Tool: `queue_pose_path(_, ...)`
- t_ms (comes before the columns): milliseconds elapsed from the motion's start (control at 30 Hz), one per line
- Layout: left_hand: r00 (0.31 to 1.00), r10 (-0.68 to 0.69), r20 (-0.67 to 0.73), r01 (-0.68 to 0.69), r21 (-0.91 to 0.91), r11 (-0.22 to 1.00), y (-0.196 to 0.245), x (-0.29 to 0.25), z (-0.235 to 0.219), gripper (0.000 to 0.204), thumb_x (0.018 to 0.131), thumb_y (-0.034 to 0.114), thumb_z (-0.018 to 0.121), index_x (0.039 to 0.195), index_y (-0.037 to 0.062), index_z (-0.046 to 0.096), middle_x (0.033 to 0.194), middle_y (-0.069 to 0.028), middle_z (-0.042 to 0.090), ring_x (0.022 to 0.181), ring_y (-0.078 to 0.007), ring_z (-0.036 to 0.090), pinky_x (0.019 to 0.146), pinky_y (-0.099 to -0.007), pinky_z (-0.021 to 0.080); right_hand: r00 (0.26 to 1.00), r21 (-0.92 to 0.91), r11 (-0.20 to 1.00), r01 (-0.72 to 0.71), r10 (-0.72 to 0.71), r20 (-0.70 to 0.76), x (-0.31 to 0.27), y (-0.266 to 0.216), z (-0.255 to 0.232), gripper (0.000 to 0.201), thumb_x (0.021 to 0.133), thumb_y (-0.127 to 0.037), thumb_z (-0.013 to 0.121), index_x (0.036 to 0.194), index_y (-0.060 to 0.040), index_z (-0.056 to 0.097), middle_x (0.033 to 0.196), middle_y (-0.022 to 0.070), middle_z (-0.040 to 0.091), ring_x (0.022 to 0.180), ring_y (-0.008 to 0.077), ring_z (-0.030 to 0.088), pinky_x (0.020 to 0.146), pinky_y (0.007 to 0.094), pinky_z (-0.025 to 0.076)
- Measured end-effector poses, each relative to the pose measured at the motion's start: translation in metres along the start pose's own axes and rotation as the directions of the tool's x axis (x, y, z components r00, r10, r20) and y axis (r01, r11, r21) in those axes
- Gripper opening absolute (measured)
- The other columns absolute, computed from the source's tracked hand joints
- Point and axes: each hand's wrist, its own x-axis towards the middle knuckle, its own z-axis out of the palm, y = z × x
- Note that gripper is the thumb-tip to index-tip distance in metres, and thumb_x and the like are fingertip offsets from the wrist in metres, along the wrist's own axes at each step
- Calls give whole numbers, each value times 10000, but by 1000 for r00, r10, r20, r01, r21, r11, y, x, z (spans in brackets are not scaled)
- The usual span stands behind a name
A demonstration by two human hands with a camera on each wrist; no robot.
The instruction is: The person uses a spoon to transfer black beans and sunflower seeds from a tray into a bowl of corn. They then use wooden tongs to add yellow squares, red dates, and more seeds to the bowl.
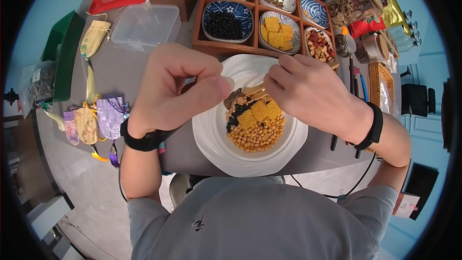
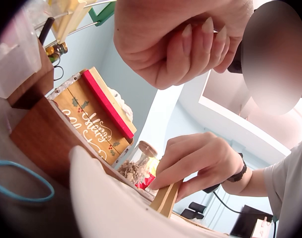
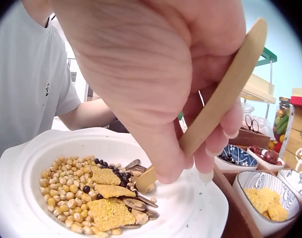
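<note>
Head view: a grey table [image 1: 120, 70] occupies the centre. Pale tiled floor [image 1: 96, 188] is visible at 8 o'clock. A black chair [image 1: 416, 98] stands at 3 o'clock before light-blue panelled fronts [image 1: 426, 127]; a black rectangular panel [image 1: 421, 188] is at 4 o'clock. Left wrist view: blue wall [image 2: 99, 49], 11 o'clock; recessed pale ceiling [image 2: 225, 101], 3 o'clock.

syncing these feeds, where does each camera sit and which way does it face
Head: on the head, facing forward and down at the white plate; left hand, right hand, forearms and grey shirt show.
Left wrist: on that wrist, facing past the left hand toward the Christmas sign; right hand and shirt also show.
Right wrist: on that wrist, facing the plate's yellow kernels; right hand, shirt and part of the left arm show.
Shared: both wrist views show the right hand holding wooden tongs.
</note>
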Motion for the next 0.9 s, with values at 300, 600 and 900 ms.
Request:
queue_pose_path(300, 1000, 3, 1, -3, 8, 1000, -2, 0, -1, 379, 870, 20, 660, 599, 32, 396, 542, 20, 359, 530, -69, 319, 491, -287, 226, 987, 146, 977, -158, 155, 32, -23, 16, -32, 177, 724, -88, 703, 876, 1, 697, 810, 83, 629, 823, 262, 634, 725, 365, 552)
queue_pose_path(600, 995, -50, -92, 50, -3, 999, 2, -3, 7, 373, 789, 38, 642, 582, 24, 332, 536, -5, 306, 493, -111, 269, 488, -327, 174, 778, 196, 761, -619, 628, 19, -111, 84, -29, 224, 831, -81, 759, 1031, 14, 729, 908, 162, 698, 856, 349, 658, 752, 415, 524)
queue_pose_path(900, 995, -65, -70, 66, 1, 998, -5, -3, 3, 401, 806, 60, 650, 568, 30, 328, 526, 3, 303, 480, -112, 254, 483, -322, 165, 729, 257, 696, -671, 682, 59, -132, 96, 5, 252, 858, -92, 758, 1078, 24, 718, 908, 181, 690, 828, 346, 673, 737, 407, 518)
